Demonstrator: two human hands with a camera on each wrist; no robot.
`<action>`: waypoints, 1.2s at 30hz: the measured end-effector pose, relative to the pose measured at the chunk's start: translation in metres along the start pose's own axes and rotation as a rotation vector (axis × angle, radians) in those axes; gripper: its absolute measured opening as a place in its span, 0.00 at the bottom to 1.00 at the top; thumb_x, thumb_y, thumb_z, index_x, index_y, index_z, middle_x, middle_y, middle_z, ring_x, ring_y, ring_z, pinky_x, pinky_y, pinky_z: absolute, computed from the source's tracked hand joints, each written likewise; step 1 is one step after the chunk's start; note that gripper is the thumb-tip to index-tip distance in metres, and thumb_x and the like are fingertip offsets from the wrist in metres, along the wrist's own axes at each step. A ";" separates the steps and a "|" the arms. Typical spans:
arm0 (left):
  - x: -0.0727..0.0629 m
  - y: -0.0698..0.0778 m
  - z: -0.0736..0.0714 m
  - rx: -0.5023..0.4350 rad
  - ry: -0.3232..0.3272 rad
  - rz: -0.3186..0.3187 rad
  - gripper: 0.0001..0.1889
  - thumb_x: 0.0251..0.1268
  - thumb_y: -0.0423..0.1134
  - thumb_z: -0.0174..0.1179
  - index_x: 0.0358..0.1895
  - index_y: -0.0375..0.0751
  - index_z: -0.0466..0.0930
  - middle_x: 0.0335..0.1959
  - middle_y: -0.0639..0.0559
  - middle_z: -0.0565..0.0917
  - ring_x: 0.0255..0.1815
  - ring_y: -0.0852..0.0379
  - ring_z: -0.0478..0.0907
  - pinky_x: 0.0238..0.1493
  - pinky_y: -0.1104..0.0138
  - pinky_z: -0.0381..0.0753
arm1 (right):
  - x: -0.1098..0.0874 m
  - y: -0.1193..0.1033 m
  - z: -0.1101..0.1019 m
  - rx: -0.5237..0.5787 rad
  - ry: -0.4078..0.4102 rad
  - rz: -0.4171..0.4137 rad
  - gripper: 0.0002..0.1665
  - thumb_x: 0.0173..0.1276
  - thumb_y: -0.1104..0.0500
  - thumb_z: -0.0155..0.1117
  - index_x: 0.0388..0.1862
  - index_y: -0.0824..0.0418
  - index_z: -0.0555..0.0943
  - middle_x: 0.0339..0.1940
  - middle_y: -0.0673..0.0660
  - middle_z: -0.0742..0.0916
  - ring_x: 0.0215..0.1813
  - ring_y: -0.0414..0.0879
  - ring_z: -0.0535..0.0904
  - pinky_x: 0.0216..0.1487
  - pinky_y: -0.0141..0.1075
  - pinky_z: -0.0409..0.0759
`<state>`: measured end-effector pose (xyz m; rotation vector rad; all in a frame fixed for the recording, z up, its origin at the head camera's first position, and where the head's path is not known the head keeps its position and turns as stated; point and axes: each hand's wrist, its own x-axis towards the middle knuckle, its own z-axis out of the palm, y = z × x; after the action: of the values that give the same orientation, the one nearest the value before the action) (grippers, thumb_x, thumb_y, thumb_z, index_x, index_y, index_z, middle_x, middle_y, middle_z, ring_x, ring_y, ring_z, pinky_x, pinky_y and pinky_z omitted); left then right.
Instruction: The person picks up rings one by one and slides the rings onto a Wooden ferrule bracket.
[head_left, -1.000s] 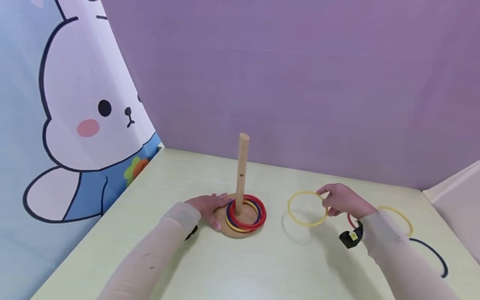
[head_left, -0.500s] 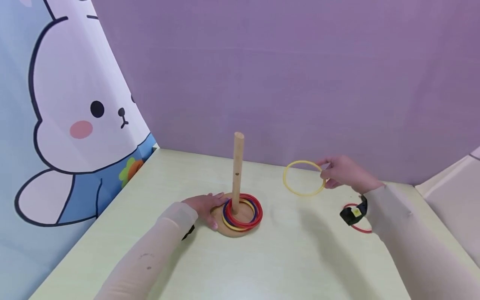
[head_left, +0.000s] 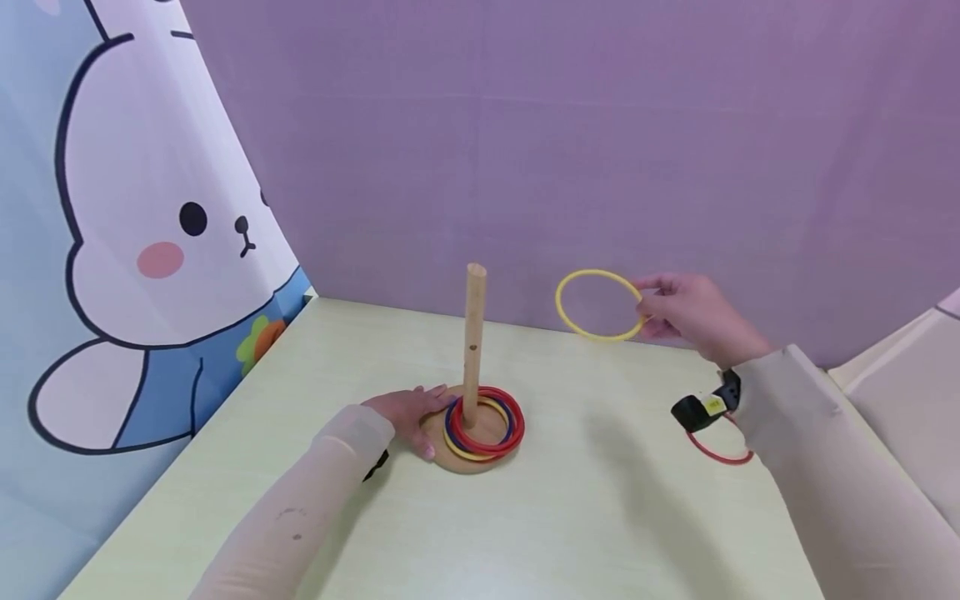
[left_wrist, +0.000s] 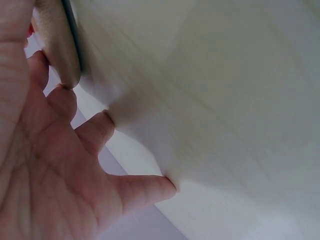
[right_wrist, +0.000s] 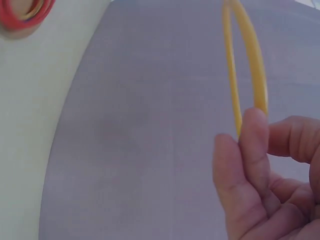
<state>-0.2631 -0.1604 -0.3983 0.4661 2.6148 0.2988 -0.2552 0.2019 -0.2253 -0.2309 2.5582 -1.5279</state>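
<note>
In the head view my right hand (head_left: 686,308) pinches a yellow ring (head_left: 592,272) between thumb and fingers, held in the air right of the wooden peg (head_left: 473,342) and a bit higher than the peg's top half. The right wrist view shows the same yellow ring (right_wrist: 255,65) nearly edge-on above the fingertips. My left hand (head_left: 408,415) rests on the left side of the peg's round wooden base (head_left: 465,467), fingers spread. Around the peg's foot lie red, blue and yellow rings (head_left: 517,412). In the left wrist view the base's edge (left_wrist: 59,45) meets the fingertips.
A red ring (head_left: 723,460) lies on the pale table (head_left: 562,517) at the right, partly covered by the right wrist's black camera (head_left: 701,408). A purple cloth wall (head_left: 600,150) stands behind the table, and a cartoon-printed curtain (head_left: 112,250) hangs at the left.
My right hand has lifted the yellow ring up and slightly left, away from the table. My left hand stays on the base. The view has shifted slightly; the rings at far right are now hidden.
</note>
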 end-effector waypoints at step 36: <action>-0.004 -0.002 0.002 -0.149 -0.062 -0.101 0.54 0.43 0.52 0.75 0.76 0.61 0.52 0.77 0.43 0.49 0.76 0.41 0.43 0.66 0.37 0.52 | 0.006 -0.047 0.098 0.584 0.134 -0.122 0.24 0.71 0.66 0.55 0.65 0.69 0.72 0.33 0.56 0.81 0.24 0.39 0.79 0.39 0.30 0.82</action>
<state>-0.2591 -0.1636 -0.3993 0.2870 2.5235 0.4346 -0.2379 0.0949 -0.2302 -0.2160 2.0867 -2.3166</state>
